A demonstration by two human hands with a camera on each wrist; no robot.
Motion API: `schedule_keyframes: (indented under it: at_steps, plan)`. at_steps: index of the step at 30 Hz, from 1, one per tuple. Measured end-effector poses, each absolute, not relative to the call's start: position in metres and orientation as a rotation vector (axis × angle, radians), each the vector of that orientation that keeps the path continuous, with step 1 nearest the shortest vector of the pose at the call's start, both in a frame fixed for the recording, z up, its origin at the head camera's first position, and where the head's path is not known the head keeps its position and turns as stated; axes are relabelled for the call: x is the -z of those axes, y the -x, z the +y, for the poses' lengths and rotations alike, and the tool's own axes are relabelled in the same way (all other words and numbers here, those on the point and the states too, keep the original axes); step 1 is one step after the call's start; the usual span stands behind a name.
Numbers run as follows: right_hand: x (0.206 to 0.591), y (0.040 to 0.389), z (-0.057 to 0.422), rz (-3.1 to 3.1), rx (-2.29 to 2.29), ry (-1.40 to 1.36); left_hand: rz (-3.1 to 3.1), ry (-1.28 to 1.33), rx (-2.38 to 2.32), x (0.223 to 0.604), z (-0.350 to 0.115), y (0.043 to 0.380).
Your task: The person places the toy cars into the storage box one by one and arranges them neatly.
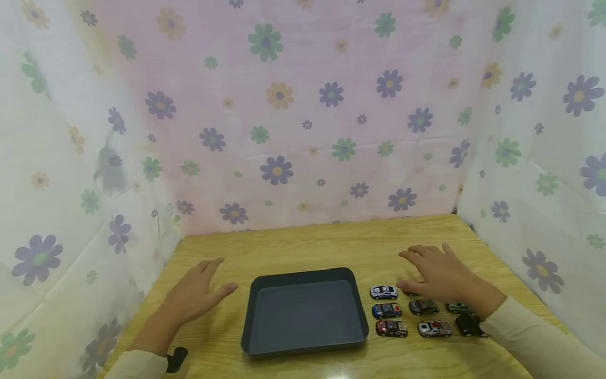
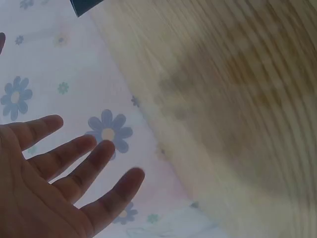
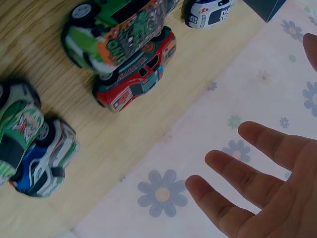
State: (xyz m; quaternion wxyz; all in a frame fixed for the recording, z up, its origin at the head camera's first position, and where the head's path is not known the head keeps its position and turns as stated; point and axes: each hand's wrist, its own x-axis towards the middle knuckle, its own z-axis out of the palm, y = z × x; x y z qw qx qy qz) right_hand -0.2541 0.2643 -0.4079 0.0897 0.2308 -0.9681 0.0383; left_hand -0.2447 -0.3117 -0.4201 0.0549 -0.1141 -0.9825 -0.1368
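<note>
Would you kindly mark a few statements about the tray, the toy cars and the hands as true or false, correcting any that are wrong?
1. The dark tray stands on the wooden table. True.
2. In the head view, the right hand hides part of the group of toy cars. True.
3. The toy cars lie inside the tray. False: they are on the table, to the right of the tray.
4. The left hand is gripping the tray's rim. False: it is apart from the tray and holds nothing.
5. The cloth behind the table is printed with flowers. True.
</note>
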Motion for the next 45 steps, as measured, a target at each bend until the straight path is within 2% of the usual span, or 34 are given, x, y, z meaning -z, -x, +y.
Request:
schedule_keyframes:
  at_steps: [11,20,31,45]
  plan:
    - [0.414,0.268,0.256,-2.849,-0.261,-0.828,-2.988,0.264,0.901,0.440,-0.298,0.253]
    - [0.421,0.278,0.260,-2.917,-0.597,-0.817,-2.941,0.171,1.402,0.454,-0.285,0.254]
    - [0.428,0.286,0.262,-2.945,-0.854,-0.831,-2.786,0.286,2.060,0.465,-0.287,0.258]
    - [0.438,0.296,0.253,-3.006,-1.012,-0.877,-2.673,0.284,2.223,0.475,-0.284,0.260]
